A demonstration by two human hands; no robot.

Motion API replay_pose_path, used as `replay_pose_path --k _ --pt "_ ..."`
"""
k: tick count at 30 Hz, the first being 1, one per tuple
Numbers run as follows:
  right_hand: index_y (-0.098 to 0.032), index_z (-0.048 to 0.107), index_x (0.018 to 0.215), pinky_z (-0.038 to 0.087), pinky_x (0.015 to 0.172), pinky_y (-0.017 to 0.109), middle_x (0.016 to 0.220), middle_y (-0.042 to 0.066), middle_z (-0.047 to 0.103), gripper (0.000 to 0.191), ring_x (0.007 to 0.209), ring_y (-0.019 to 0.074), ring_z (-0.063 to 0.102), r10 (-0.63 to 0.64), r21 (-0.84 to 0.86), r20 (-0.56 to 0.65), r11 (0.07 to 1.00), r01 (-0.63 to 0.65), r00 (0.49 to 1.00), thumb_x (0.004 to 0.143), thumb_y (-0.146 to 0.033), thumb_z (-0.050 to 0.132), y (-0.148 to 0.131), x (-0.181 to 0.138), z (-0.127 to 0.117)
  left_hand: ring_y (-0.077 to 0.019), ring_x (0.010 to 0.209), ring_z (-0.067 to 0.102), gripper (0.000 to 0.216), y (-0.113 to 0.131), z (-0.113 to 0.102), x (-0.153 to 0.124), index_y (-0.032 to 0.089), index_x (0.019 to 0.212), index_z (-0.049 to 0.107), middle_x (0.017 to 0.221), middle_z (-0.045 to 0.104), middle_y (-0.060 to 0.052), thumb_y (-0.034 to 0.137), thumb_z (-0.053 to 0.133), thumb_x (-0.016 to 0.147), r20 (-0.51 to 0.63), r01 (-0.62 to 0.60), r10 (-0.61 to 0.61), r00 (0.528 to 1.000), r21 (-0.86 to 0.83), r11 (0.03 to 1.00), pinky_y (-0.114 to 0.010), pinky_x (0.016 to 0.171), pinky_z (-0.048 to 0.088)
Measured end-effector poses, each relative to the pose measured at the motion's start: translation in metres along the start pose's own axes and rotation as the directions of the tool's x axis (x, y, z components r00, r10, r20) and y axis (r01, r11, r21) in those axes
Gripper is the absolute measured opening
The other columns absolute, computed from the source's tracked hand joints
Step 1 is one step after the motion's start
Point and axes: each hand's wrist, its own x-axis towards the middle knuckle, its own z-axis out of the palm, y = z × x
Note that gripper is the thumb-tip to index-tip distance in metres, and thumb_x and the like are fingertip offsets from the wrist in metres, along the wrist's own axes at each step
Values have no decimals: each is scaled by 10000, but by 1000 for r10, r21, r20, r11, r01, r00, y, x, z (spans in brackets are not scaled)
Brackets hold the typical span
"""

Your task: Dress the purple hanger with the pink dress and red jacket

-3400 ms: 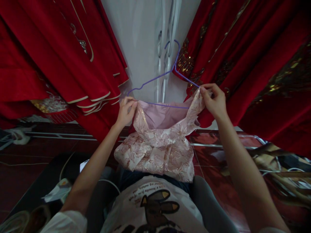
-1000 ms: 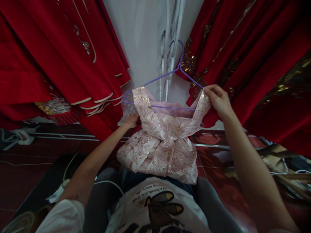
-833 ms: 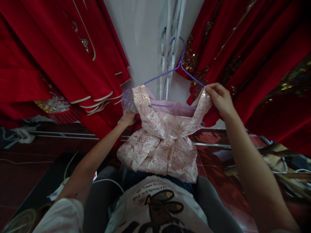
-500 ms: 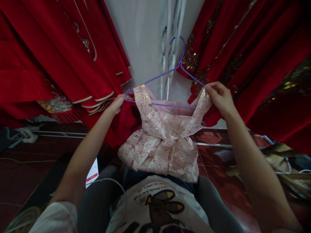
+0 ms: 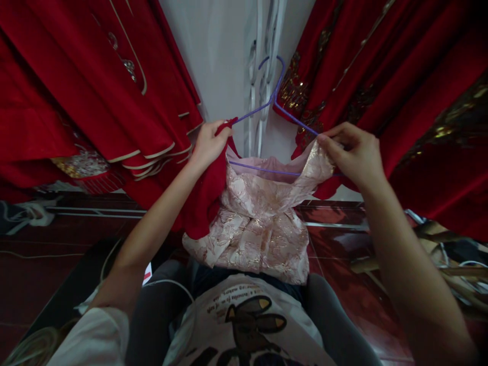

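Observation:
A pale pink dress [image 5: 263,195] with shiny gold patterning lies across my lap, its neckline facing away from me. A purple clothes hanger [image 5: 293,118] runs through it, hook pointing away. My left hand [image 5: 211,147] is closed on a red garment [image 5: 208,201] at the hanger's left shoulder. That cloth covers the left end of the hanger and hides the dress's left strap. With thumb and fingers my right hand [image 5: 353,152] pinches the dress's right strap against the hanger's right end. The lower bar of the hanger shows across the neck opening.
Red garments with gold and silver beading hang at the left [image 5: 91,96] and right [image 5: 366,86]. Between them stand white cabinet doors [image 5: 221,51] with handles. A white cable [image 5: 171,282] crosses my left leg near a partly hidden phone [image 5: 148,272]. Folded material lies right [image 5: 453,259].
My left hand has moved up and right along the hanger, bringing the red garment over its left shoulder. My right hand stays at the right strap.

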Motion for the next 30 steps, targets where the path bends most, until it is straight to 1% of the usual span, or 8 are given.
replay_pose_path --k 7,12,14,18,22,25,28,30 --pt "-207 654 820 325 508 234 628 -13 615 244 520 89 467 134 291 276 932 -215 952 794 -443 712 19 14 3 -217 909 619 177 34 12 0 176 811 608 808 586 -4 343 611 870 192 -84 91 977 -45 995 -351 793 498" --pt "-190 600 627 372 504 236 566 -19 549 379 496 88 459 215 184 321 941 -284 922 855 -490 639 37 41 22 -289 1236 481 131 6 3 25 159 737 628 1184 588 -58 251 721 737 213 -240 215 953 97 966 -477 1061 364" --pt "-185 628 636 436 520 265 571 10 593 409 507 115 517 288 154 478 903 -402 830 903 -491 575 46 60 35 -304 1277 450 109 -15 2 33 151 723 639 1254 573 -77 238 705 723 264 -206 168 950 126 970 -512 1105 307" --pt "-158 684 754 545 688 354 672 69 693 319 674 169 636 146 217 847 783 -583 511 927 -399 566 56 91 68 -306 1171 529 121 -49 7 37 150 662 637 1090 644 -94 258 684 692 289 -25 -44 956 230 973 -533 1118 291" --pt "-164 686 878 535 840 324 829 47 734 219 796 117 648 34 334 871 691 -641 490 971 -222 497 45 106 91 -238 921 612 109 -50 1 29 152 606 618 835 661 -59 236 659 662 264 74 -100 959 104 992 -401 913 495" --pt "-167 676 1028 530 861 317 983 53 733 324 893 94 652 -4 282 926 671 -686 377 1025 -183 353 28 112 94 -180 680 621 129 -35 -16 25 152 590 627 647 637 -20 209 603 704 386 203 -167 907 -52 978 -321 684 533" --pt "-148 669 1068 544 826 351 1038 82 728 432 933 119 658 45 185 950 716 -674 308 1056 -266 254 13 116 96 -163 548 602 132 -18 -31 29 143 569 634 572 623 -16 167 631 699 436 320 -282 855 -15 947 -303 576 512" --pt "-131 671 1037 542 833 385 1041 102 728 518 954 140 655 21 164 966 722 -672 259 1060 -336 196 6 117 100 -163 511 591 142 -11 -33 37 140 547 640 543 615 -17 148 657 688 475 307 -289 831 40 951 -308 550 501"
